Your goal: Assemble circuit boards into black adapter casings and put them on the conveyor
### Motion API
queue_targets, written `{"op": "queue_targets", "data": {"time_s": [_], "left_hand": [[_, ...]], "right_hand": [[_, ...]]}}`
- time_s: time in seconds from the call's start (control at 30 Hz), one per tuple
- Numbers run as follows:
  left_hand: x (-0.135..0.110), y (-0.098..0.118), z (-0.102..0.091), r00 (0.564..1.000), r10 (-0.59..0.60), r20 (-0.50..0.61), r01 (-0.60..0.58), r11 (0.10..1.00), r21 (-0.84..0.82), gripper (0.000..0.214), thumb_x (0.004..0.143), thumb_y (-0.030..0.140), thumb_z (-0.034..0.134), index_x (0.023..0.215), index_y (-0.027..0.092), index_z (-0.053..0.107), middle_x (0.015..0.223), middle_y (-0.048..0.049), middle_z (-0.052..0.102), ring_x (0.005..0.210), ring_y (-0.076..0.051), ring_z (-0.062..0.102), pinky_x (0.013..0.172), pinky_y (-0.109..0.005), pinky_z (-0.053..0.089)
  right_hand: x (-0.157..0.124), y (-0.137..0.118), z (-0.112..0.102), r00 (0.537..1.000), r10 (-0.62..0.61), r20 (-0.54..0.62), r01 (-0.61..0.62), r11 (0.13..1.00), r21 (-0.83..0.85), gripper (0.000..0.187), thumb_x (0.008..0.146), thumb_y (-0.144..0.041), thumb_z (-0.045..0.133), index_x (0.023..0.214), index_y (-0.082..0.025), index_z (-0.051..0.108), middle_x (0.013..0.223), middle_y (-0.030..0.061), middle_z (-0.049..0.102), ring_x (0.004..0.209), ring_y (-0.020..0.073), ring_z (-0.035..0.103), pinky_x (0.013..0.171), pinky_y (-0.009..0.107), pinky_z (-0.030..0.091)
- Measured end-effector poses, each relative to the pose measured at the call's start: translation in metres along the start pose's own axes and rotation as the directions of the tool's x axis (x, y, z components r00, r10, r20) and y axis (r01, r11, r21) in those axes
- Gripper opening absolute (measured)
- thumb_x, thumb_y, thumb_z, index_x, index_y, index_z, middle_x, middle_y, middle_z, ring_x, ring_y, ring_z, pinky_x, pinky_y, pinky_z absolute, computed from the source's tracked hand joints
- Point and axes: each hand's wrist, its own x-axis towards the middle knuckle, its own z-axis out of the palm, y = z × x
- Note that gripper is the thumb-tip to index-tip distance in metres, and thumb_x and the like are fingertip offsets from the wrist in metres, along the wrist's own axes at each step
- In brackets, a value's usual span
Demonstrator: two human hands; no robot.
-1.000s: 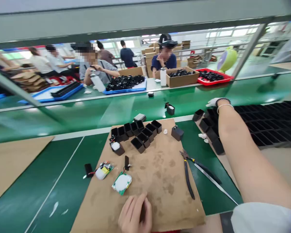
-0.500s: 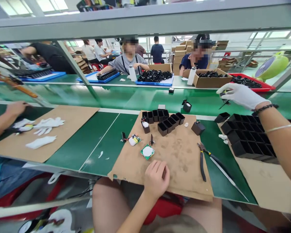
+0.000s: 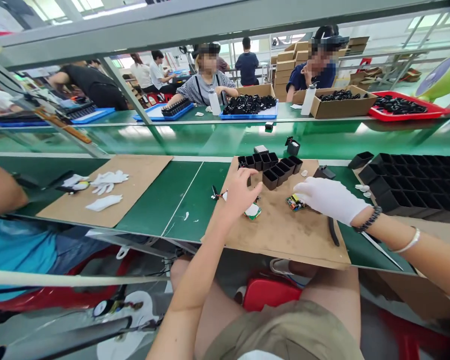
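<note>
My bare left hand (image 3: 240, 192) reaches over the cardboard mat with thumb and forefinger apart, just in front of a row of small black boxes (image 3: 262, 160). Under its wrist lies a green circuit board with a white round pad (image 3: 252, 211), partly covered. Part of a second board and its dark plug piece (image 3: 214, 192) shows to the left. My right hand (image 3: 328, 197), in a white glove, pinches the edge of a circuit board with yellow and orange parts (image 3: 295, 202), low over the mat. Pliers (image 3: 333, 231) are mostly hidden below that hand.
Many black boxes (image 3: 416, 185) stand packed at the right. Tweezers (image 3: 382, 251) point toward the table edge. A filled black box (image 3: 292, 146) sits on the green conveyor (image 3: 195, 140). White gloves (image 3: 108, 181) lie on the left mat, near another person's arm (image 3: 2, 187).
My right hand has come from above the conveyor down to the mat with the circuit board. My left hand has risen from the mat's front edge toward the black boxes. The view has shifted.
</note>
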Motion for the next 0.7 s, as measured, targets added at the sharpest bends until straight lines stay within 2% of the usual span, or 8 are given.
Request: {"op": "queue_targets", "data": {"time_s": [0.07,0.13,0.2,0.27,0.4,0.5,0.6,0.7], "left_hand": [[0.028,0.0,0.018,0.996,-0.008,0.093,0.002,0.998,0.062,0.032,0.085,0.023,0.074,0.116,0.016,0.067,0.126,-0.0137,0.07,0.123,-0.03,0.065,0.108,-0.043,0.053],[0.047,0.004,0.037,0.983,-0.032,0.18,0.011,0.993,0.115,0.04,0.079,0.025,0.081,0.115,0.013,0.068,0.123,-0.0169,0.071,0.12,-0.034,0.067,0.104,-0.045,0.055],[0.054,0.012,0.048,0.97,-0.06,0.236,0.023,0.988,0.156,0.041,0.076,0.022,0.084,0.111,0.01,0.069,0.115,-0.019,0.073,0.114,-0.036,0.07,0.098,-0.046,0.057],[0.048,0.02,0.047,0.964,-0.071,0.255,0.027,0.985,0.17,0.041,0.077,0.021,0.083,0.112,0.008,0.069,0.116,-0.0201,0.074,0.114,-0.037,0.071,0.098,-0.046,0.057],[-0.002,0.037,0.023,0.972,-0.03,0.233,0.004,0.994,0.112,0.052,0.083,0.031,0.081,0.128,0.015,0.063,0.134,-0.0148,0.07,0.128,-0.032,0.066,0.107,-0.043,0.054],[-0.053,0.044,0.011,0.975,0.064,0.212,-0.074,0.997,0.037,0.05,0.081,0.036,0.084,0.124,0.019,0.065,0.124,-0.0106,0.074,0.117,-0.031,0.071,0.103,-0.042,0.055],[-0.09,0.042,0.018,0.978,0.056,0.2,-0.07,0.996,0.063,0.051,0.078,0.036,0.086,0.122,0.019,0.064,0.116,-0.0106,0.074,0.11,-0.032,0.072,0.099,-0.046,0.057],[-0.105,0.035,0.033,0.987,0.015,0.161,-0.024,0.998,0.054,0.058,0.076,0.037,0.089,0.125,0.019,0.062,0.118,-0.012,0.07,0.111,-0.032,0.07,0.098,-0.047,0.058]], "right_hand": [[0.006,-0.02,0.003,0.986,0.153,0.063,-0.15,0.987,-0.052,0.038,0.101,-0.041,0.053,0.123,-0.016,0.071,0.105,0.0219,0.078,0.101,0.0368,0.077,0.081,0.042,0.057],[0.012,-0.044,0.011,0.958,0.267,0.106,-0.258,0.962,-0.084,0.052,0.101,-0.05,0.053,0.13,-0.01,0.066,0.104,0.0271,0.077,0.102,0.0396,0.077,0.079,0.043,0.058],[0.014,-0.061,0.018,0.936,0.323,0.139,-0.311,0.945,-0.101,0.053,0.103,-0.045,0.05,0.135,-0.005,0.062,0.106,0.031,0.075,0.105,0.0401,0.077,0.08,0.044,0.058],[0.009,-0.064,0.018,0.934,0.31,0.177,-0.297,0.95,-0.1,0.044,0.104,-0.032,0.046,0.137,-0.007,0.062,0.109,0.0295,0.075,0.108,0.0384,0.076,0.082,0.043,0.058],[-0.022,-0.036,0.007,0.949,0.178,0.261,-0.165,0.984,-0.071,0.054,0.1,-0.014,0.041,0.148,-0.032,0.058,0.136,0.0183,0.069,0.113,0.033,0.075,0.088,0.04,0.056],[-0.038,-0.017,0.004,0.951,0.112,0.288,-0.123,0.992,0.019,0.06,0.098,-0.02,0.051,0.153,-0.043,0.051,0.145,0.0118,0.065,0.115,0.0317,0.073,0.094,0.04,0.054],[-0.03,-0.015,0.012,0.96,0.156,0.233,-0.19,0.973,0.134,0.056,0.098,-0.033,0.056,0.153,-0.037,0.054,0.129,0.0134,0.073,0.116,0.0351,0.072,0.097,0.043,0.053],[-0.007,-0.016,0.02,0.959,0.234,0.158,-0.267,0.934,0.237,0.043,0.093,-0.034,0.06,0.134,-0.023,0.071,0.118,0.018,0.076,0.117,0.0387,0.069,0.099,0.047,0.051]]}}
